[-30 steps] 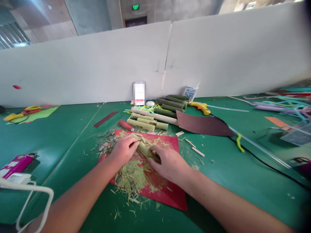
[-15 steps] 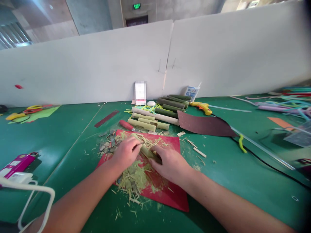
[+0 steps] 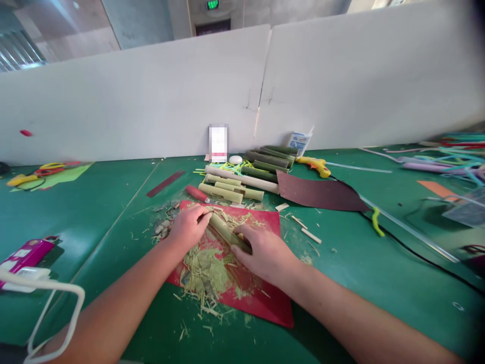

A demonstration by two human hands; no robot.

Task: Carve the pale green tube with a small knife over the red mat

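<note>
A green bamboo stick (image 3: 224, 232) lies slantwise over a red sheet (image 3: 265, 303) on the green table. My right hand (image 3: 265, 255) is closed over the stick's near end and presses it down. My left hand (image 3: 188, 227) is closed at the stick's far end; whatever it grips there is hidden by the fingers. Pale green shavings (image 3: 206, 275) are heaped on the red sheet below both hands.
Behind the sheet lie several cut bamboo sticks (image 3: 242, 182), a red-handled tool (image 3: 196, 193), a dark red sheet (image 3: 318, 194) and a yellow glue gun (image 3: 312, 165). A black cable (image 3: 417, 255) crosses the right side. A pink object (image 3: 25, 254) and white cord (image 3: 49, 303) lie at left. White partition (image 3: 151, 106) behind.
My left hand has slid a little up along the stick toward its far end, baring more of the stick between the hands. My right hand has stayed put.
</note>
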